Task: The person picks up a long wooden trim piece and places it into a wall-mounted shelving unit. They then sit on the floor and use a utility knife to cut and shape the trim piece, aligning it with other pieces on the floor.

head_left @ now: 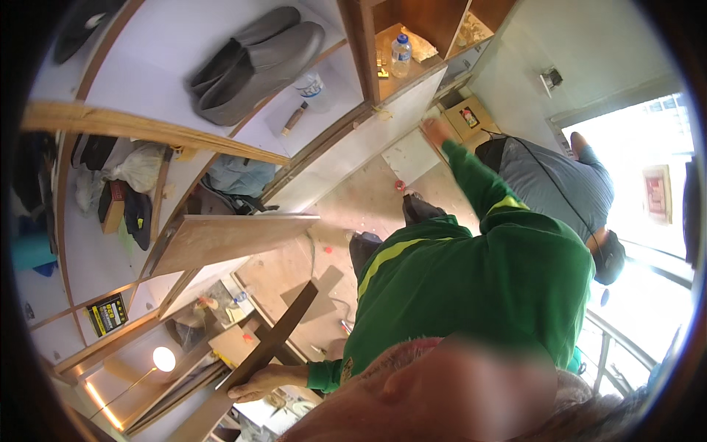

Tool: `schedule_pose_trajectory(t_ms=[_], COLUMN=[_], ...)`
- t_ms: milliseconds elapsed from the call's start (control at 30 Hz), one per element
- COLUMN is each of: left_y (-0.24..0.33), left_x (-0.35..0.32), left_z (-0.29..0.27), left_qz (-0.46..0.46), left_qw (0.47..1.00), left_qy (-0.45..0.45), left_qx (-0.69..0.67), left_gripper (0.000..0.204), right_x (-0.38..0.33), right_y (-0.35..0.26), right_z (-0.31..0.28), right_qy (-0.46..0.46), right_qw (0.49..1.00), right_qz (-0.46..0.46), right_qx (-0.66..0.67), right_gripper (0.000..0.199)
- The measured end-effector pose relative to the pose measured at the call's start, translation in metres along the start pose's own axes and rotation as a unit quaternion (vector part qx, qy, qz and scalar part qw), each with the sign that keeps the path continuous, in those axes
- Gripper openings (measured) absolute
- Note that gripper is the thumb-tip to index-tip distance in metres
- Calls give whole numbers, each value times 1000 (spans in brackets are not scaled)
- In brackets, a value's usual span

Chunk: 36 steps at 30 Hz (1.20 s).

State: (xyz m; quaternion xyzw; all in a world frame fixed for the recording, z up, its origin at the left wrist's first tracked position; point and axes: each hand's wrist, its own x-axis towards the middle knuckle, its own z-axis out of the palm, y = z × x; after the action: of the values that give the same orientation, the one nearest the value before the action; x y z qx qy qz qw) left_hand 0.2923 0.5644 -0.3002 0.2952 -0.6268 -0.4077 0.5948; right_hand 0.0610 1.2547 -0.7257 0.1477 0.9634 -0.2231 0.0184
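My left hand (271, 380) is closed around a long, narrow brown wooden strip (276, 335). The strip slants from the lower left up toward the middle, and a cabinet with tools and scraps lies beneath it. My right arm, in a green sleeve, stretches far off to the upper right. At its end my right hand (439, 132) is small and blurred, close to a cardboard box (469, 118) and a pale panel on the floor; whether it touches or grips anything, I cannot tell.
A white shelf unit (191, 140) with grey shoes (258, 62), a water bottle (401, 55) and bags fills the left side. A wooden door (228, 243) juts out from it. To the right bends a person in a grey shirt (552, 180), beside a bright doorway. Scraps dot the floor.
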Motion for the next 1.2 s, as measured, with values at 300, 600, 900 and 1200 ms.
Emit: schedule_pose_trajectory(t_ms=[300, 600, 900, 1200], left_y=[21, 71, 70, 69], left_x=[-42, -118, -100, -59], left_z=[-38, 12, 20, 0], left_qz=[-5, -68, -54, -5], left_qw=[991, 997, 995, 996], left_qy=[75, 1, 41, 27], left_qx=[108, -37, -77, -90], left_gripper=[36, 16, 16, 28], right_x=[230, 160, -57, -206], right_y=[28, 136, 164, -121], right_z=[-143, -87, -133, -96], right_qy=[195, 83, 107, -122], right_qw=[978, 984, 981, 939], right_qz=[41, 101, 152, -200], right_qx=[-56, -117, -50, 251], right_gripper=[50, 49, 49, 49])
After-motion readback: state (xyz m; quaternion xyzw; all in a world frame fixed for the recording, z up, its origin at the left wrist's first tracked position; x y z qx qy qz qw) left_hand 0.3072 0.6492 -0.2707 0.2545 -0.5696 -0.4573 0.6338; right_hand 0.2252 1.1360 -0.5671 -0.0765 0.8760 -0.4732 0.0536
